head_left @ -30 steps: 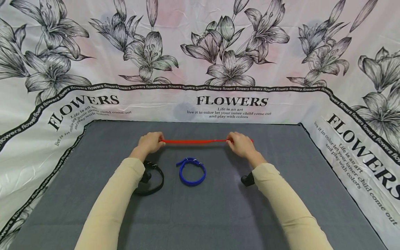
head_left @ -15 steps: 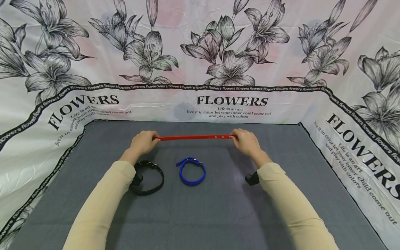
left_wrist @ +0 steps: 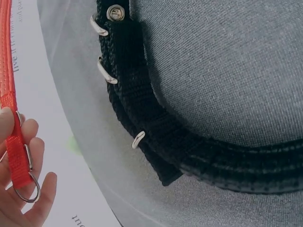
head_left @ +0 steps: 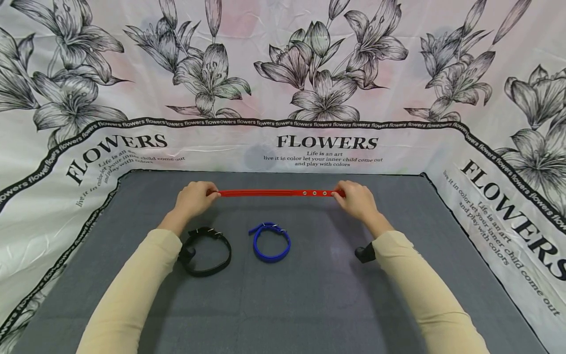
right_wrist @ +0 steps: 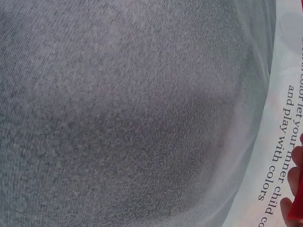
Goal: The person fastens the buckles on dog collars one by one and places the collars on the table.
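A red collar (head_left: 261, 193) is stretched straight from side to side above the far part of the grey cloth. My left hand (head_left: 191, 200) pinches its buckle end; in the left wrist view the thumb presses on the red strap (left_wrist: 18, 156), and a metal D-ring hangs at its tip. At the other end, beside several eyelets, my right hand (head_left: 359, 200) grips the strap. Only curled fingertips (right_wrist: 293, 182) and a bit of red show at the right wrist view's edge. Nearer to me lie a looped black collar (head_left: 214, 271), close to my left forearm, and a smaller looped blue collar (head_left: 272, 259).
Grey cloth (head_left: 283, 305) covers the table. Behind and along the sides hangs a white flowered sheet (head_left: 247, 142) with printed words. A black wrist camera (head_left: 366, 253) sits under the right sleeve.
Both hands have moved apart and slightly away from me, drawing the red collar out longer. Its eyelets have come into view. More of the black collar shows; the blue one has stayed put.
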Demonstrator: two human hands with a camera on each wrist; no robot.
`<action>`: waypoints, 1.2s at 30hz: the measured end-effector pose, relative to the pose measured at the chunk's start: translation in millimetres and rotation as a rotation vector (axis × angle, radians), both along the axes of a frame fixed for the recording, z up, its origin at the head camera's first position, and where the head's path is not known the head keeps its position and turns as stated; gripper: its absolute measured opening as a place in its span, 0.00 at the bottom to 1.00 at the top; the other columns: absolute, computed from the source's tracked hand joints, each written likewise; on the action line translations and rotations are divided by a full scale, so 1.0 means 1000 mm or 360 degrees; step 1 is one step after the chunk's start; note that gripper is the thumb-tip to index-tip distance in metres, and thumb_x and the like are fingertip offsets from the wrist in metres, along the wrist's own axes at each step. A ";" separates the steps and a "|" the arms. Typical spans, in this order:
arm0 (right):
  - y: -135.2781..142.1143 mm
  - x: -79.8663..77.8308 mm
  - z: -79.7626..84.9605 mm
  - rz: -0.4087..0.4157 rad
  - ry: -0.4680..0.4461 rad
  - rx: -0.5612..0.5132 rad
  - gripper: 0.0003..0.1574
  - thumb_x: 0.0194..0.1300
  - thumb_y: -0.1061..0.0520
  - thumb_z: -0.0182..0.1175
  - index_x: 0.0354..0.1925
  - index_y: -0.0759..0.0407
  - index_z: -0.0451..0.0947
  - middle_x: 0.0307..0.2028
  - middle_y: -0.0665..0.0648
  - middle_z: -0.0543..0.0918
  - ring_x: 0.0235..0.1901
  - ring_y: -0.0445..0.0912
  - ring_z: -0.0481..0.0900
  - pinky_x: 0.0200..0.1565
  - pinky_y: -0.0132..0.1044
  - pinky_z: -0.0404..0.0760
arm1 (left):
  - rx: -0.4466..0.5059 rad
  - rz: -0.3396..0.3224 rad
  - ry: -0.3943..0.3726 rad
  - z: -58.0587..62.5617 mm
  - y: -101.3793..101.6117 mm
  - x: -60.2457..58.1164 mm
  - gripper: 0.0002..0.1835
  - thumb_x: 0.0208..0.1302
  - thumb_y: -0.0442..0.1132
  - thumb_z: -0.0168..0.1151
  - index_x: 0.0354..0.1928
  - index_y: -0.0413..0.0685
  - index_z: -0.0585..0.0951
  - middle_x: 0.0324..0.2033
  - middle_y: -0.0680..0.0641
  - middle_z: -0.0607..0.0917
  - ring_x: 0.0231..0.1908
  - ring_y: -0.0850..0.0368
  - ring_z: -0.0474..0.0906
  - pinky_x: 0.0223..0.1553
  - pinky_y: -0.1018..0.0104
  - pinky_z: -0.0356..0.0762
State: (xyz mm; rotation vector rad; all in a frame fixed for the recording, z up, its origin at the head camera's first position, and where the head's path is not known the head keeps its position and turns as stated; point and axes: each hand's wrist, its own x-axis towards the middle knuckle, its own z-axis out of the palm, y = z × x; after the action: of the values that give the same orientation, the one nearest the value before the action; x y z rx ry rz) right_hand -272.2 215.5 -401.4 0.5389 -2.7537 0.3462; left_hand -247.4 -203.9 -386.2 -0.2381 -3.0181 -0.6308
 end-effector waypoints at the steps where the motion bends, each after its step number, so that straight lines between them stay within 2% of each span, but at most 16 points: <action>1: 0.001 0.000 0.000 0.0000 -0.0006 -0.0005 0.07 0.60 0.54 0.60 0.33 0.56 0.79 0.25 0.53 0.77 0.23 0.48 0.72 0.25 0.41 0.70 | 0.0009 0.0010 0.0006 0.000 -0.001 0.000 0.11 0.63 0.45 0.58 0.40 0.47 0.82 0.30 0.46 0.83 0.24 0.53 0.72 0.24 0.62 0.68; 5: 0.005 0.000 0.000 -0.0027 -0.0046 -0.0030 0.06 0.61 0.54 0.59 0.35 0.55 0.78 0.27 0.54 0.78 0.25 0.48 0.73 0.27 0.43 0.71 | 0.0100 0.0048 0.0043 -0.001 -0.006 0.001 0.10 0.63 0.43 0.57 0.41 0.47 0.83 0.31 0.45 0.84 0.26 0.52 0.73 0.26 0.60 0.69; 12: 0.007 0.002 0.006 -0.0082 -0.0123 -0.0214 0.08 0.62 0.53 0.59 0.37 0.55 0.79 0.32 0.56 0.82 0.27 0.49 0.75 0.30 0.44 0.73 | 0.0342 0.0104 0.0092 -0.004 -0.011 0.002 0.10 0.62 0.42 0.59 0.41 0.45 0.83 0.32 0.42 0.84 0.28 0.51 0.75 0.28 0.63 0.69; 18: 0.003 0.004 0.009 -0.0126 -0.0230 -0.0403 0.10 0.62 0.53 0.59 0.38 0.57 0.79 0.31 0.58 0.83 0.25 0.49 0.74 0.29 0.39 0.70 | 0.0473 0.0151 0.0028 0.002 -0.012 0.005 0.13 0.62 0.42 0.59 0.44 0.44 0.81 0.37 0.39 0.84 0.33 0.49 0.76 0.31 0.63 0.71; 23: 0.002 0.003 0.013 -0.0151 -0.0346 -0.0573 0.10 0.62 0.52 0.60 0.37 0.57 0.80 0.29 0.58 0.83 0.23 0.47 0.73 0.28 0.36 0.69 | 0.0543 0.0189 -0.0039 0.004 -0.015 0.006 0.14 0.61 0.44 0.60 0.46 0.47 0.80 0.35 0.40 0.84 0.30 0.50 0.76 0.29 0.65 0.70; 27: 0.002 0.002 0.016 -0.0151 -0.0527 -0.0792 0.14 0.61 0.50 0.60 0.39 0.58 0.80 0.31 0.58 0.84 0.27 0.46 0.80 0.31 0.35 0.79 | 0.0713 0.0190 -0.0122 0.006 -0.016 0.006 0.15 0.60 0.44 0.62 0.48 0.48 0.79 0.32 0.40 0.83 0.32 0.46 0.77 0.29 0.65 0.70; 30: 0.001 0.001 0.018 -0.0147 -0.0687 -0.1014 0.18 0.61 0.48 0.60 0.42 0.60 0.78 0.35 0.61 0.84 0.30 0.44 0.83 0.35 0.38 0.82 | 0.0865 0.0173 -0.0186 0.007 -0.017 0.006 0.18 0.58 0.45 0.64 0.50 0.48 0.78 0.33 0.39 0.83 0.35 0.44 0.78 0.30 0.64 0.71; 33: 0.000 0.001 0.020 -0.0118 -0.0793 -0.1189 0.23 0.62 0.46 0.59 0.47 0.62 0.76 0.38 0.63 0.83 0.31 0.42 0.83 0.38 0.40 0.82 | 0.1005 0.0136 -0.0236 0.007 -0.016 0.006 0.21 0.57 0.46 0.65 0.51 0.47 0.78 0.37 0.38 0.84 0.35 0.50 0.80 0.34 0.67 0.76; 36: -0.002 0.002 0.022 -0.0062 -0.0852 -0.1308 0.26 0.63 0.46 0.58 0.51 0.63 0.73 0.42 0.63 0.80 0.37 0.44 0.82 0.41 0.40 0.81 | 0.1125 0.0092 -0.0253 0.008 -0.014 0.006 0.22 0.57 0.47 0.65 0.52 0.47 0.77 0.40 0.40 0.84 0.35 0.57 0.82 0.36 0.68 0.79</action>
State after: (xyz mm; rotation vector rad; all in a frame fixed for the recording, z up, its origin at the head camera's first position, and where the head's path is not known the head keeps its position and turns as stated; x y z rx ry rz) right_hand -270.0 213.5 -379.0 0.1771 -2.7097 1.7058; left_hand -241.5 -218.1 -378.0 -0.0636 -2.6916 -1.6978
